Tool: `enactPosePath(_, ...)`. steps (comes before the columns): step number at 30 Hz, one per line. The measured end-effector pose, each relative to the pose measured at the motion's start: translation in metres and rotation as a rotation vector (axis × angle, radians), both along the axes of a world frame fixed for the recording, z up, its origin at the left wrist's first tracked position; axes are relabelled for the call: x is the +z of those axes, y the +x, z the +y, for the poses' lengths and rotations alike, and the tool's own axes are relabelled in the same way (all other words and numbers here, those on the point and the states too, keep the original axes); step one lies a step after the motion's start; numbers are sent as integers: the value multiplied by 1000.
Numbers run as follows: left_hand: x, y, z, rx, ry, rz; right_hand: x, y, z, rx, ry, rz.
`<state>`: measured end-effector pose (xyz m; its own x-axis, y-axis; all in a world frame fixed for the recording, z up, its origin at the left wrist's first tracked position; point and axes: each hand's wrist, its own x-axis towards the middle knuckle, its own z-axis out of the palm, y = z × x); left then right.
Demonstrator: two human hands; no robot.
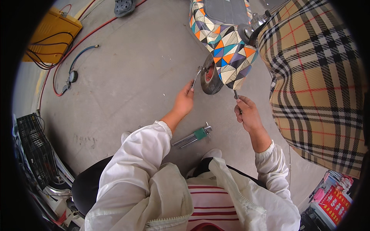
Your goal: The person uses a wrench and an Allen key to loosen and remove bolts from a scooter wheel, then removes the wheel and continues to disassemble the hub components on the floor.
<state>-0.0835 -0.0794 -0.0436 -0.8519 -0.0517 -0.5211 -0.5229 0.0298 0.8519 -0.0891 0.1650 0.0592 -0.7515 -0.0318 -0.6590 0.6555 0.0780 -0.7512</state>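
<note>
My left hand [184, 101] is closed around a silver wrench [196, 78], whose head reaches the hub of a small black wheel with a red rim [211, 87]. The wheel belongs to a scooter [231, 57] with a body patterned in coloured triangles. On the wheel's other side, my right hand [248, 114] grips a slim dark metal tool [236, 94]. Its tip goes up to the lower end of the patterned body, where the contact is hidden. Between my arms, a hex key set [200, 133] in a green holder lies on the floor.
Plaid fabric [316, 84] hangs close on the right. A yellow machine [58, 34] stands at the far left, with a red hose [88, 34] and a pressure gauge [73, 76] nearby. A grey clog [124, 7] shows at the top. A black crate [36, 146] stands at the left.
</note>
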Motion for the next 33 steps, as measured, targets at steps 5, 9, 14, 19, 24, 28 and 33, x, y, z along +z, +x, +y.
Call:
enactPosePath(5,-26,-2,-2,-27,-3,125,43,-49,-9,-148,-56,109)
enactPosePath(9,-36,-4,-4,-57,-13,119,46,-65,-14,-176,-34,155)
enactPosePath(14,-31,-6,2,-41,7,50,36,-63,-5,-106,-121,113)
enactPosePath(19,-9,-7,17,-25,-74,-1,22,-26,-10,-236,-219,120)
enactPosePath(24,-7,-7,16,-21,-60,-18,37,-25,-27,-210,-160,131)
enactPosePath(28,-15,-13,20,49,-4,-64,-17,27,-21,-52,-94,109)
enactPosePath(33,59,-39,23,105,408,-410,-116,45,0,342,135,104)
